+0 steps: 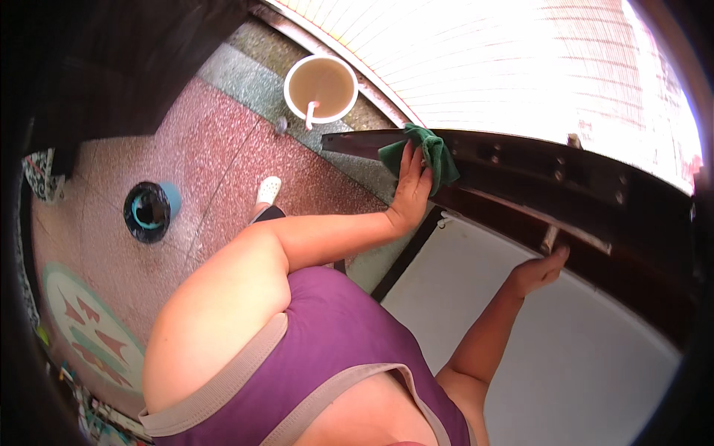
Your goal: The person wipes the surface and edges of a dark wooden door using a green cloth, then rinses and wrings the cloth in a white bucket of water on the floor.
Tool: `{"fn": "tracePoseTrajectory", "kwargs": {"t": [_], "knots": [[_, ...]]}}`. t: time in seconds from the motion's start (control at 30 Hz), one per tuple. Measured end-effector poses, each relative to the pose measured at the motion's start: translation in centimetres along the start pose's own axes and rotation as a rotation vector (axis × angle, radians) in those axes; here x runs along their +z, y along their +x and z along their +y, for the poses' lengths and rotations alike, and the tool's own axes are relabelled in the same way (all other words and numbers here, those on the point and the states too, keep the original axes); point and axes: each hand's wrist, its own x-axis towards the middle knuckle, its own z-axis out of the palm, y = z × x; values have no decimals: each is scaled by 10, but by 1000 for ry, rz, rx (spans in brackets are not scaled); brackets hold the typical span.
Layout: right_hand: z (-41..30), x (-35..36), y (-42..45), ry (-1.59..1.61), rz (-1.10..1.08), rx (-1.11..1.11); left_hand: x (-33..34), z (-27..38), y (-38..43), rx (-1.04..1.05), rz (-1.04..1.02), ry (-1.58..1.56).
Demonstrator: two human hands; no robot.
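My left hand (411,187) presses a bunched green cloth (427,153) against the edge of a dark door panel (519,161). Its fingers lie spread over the cloth. On the door's inner side, my right hand (538,272) is beside a metal bolt (549,238) with a short knob. Whether those fingers touch the bolt or only the dark door face is not plain. Several screw heads or studs dot the panel.
A white-rimmed bucket (321,89) of murky brown water stands by the threshold. Left of me is a blue bin (173,199) with a black liner. A white clog (269,190) is on my foot, on the terrazzo floor (206,161). A pale panel (535,345) lies below the door.
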Motion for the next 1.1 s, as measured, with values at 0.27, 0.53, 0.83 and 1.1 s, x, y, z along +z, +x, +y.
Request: {"fn": "tracePoseTrajectory", "kwargs": {"t": [0.27,0.53,0.83,1.1], "knots": [[-5,11,-1,52,145,88,-44,-153,62,-512,144,97],[32,5,5,-156,136,-244,-17,-103,25,-79,108,-68],[42,8,15,-166,192,-354,-25,-162,38,-104,427,-49],[46,32,22,391,262,-502,-72,-281,32,89,458,138]]}}
